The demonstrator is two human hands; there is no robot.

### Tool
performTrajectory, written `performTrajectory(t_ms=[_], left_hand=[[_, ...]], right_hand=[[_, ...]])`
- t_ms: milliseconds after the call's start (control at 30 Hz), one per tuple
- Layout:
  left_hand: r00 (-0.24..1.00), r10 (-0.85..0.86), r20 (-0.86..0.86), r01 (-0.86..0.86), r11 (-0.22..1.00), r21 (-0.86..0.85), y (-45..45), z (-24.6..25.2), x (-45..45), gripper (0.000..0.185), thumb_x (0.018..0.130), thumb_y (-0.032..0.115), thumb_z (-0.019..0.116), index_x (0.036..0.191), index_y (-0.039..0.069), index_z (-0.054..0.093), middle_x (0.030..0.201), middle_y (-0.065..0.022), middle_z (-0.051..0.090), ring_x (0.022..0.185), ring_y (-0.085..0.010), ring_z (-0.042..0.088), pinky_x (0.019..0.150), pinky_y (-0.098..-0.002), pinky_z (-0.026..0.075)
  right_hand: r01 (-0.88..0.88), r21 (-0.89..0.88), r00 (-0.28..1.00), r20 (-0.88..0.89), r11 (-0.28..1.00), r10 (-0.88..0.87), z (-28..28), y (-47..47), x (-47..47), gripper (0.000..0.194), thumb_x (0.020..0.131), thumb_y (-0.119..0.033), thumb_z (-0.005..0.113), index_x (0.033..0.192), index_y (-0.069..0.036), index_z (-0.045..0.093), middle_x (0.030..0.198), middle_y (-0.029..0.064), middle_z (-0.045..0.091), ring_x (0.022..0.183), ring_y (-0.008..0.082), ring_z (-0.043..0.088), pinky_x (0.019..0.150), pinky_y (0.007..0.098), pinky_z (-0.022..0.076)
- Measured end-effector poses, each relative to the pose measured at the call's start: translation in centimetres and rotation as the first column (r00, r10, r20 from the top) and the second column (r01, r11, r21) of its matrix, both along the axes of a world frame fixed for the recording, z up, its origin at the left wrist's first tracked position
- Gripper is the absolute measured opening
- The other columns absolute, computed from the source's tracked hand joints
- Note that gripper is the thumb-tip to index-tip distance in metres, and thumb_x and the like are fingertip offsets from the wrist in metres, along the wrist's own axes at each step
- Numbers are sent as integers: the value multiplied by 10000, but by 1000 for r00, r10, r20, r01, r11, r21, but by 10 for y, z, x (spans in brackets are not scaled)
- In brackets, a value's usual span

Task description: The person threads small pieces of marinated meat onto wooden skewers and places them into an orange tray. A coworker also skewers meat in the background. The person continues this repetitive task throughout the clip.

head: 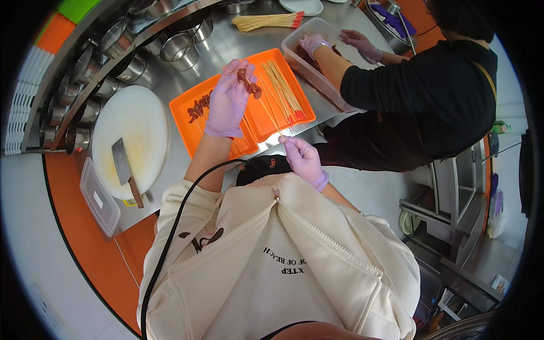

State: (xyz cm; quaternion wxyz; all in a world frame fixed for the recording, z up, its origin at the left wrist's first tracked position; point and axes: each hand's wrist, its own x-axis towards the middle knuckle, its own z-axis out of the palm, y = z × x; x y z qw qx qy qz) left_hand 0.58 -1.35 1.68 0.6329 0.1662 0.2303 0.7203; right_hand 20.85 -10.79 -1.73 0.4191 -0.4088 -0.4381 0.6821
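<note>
My left hand [229, 100], in a thin purple glove, is raised over two orange trays with its palm turned up. Against its fingers lie dark red meat pieces [255, 91], threaded on the upper part of a bamboo skewer [269, 113]. Down at the skewer's lower end, my gloved right hand [302, 158] pinches it between thumb and fingertips. The left orange tray [180, 111] holds several meat skewers [199, 108], partly hidden by my left arm. Bare bamboo skewers [284, 89] with red ends lie in the right orange tray [260, 127].
A co-worker's gloved hands [315, 44] are at a clear plastic tub [293, 57] of meat on the right. A cleaver [122, 161] rests on a round white cutting board [148, 127]. Farther back are a skewer bundle [265, 21] and metal pots [180, 51]. A black cable [176, 216] crosses my left side.
</note>
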Motion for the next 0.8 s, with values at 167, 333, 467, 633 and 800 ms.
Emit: performTrajectory(t_ms=[167, 333, 467, 633, 800], left_hand=[[998, 5, 56, -5, 1000, 9, 1, -2, 0, 297, 918, 132, 441, 1199, 37, 457, 1198, -120, 500, 1098, -245, 483, 919, -351, 413], [996, -90, 15, 89, 995, 49, -3, -4, 1, 286, 923, 133, 447, 1198, 60, 474, 1162, -122, 519, 1001, -227, 504, 853, -328, 426], [1000, -24, -7, 24, 1000, 7, -1, -4, 5, 268, 933, 111, 434, 1194, 59, 468, 1131, -110, 536, 1019, -225, 512, 846, -327, 429], [995, 49, -85, -46, 998, 35, -1, -3, 11, 255, 944, 85, 413, 1193, 56, 455, 1103, -97, 551, 1080, -232, 510, 826, -336, 442], [930, 139, -340, -87, 982, 166, -7, -1, 19, 249, 946, 57, 392, 1189, 46, 450, 1087, -95, 558, 1042, -203, 525, 801, -317, 448]], right_hand=[[6, 21, 1000, 5, 1000, -6, 0, -1, 0, 213, 951, -147, 514, 1075, -5, 613, 607, -89, 420, 488, -4, 302, 435, 170, 228], [11, -27, 1000, 12, 1000, -11, 3, 0, -1, 215, 954, -153, 508, 1075, -7, 610, 597, -90, 407, 483, -1, 297, 432, 172, 223], [26, -73, 1000, 1, 997, -26, 5, 0, -3, 221, 956, -173, 509, 1077, -19, 610, 593, -90, 409, 476, 3, 296, 430, 173, 223], [37, -103, 999, -13, 994, -38, 3, 0, -3, 227, 957, -165, 504, 1084, -11, 611, 705, -72, 512, 551, 4, 354, 490, 164, 312], [-3, -87, 1000, -13, 996, 2, 0, 1, -2, 225, 960, -161, 497, 1086, -12, 611, 677, -75, 477, 546, 4, 347, 482, 166, 303]])
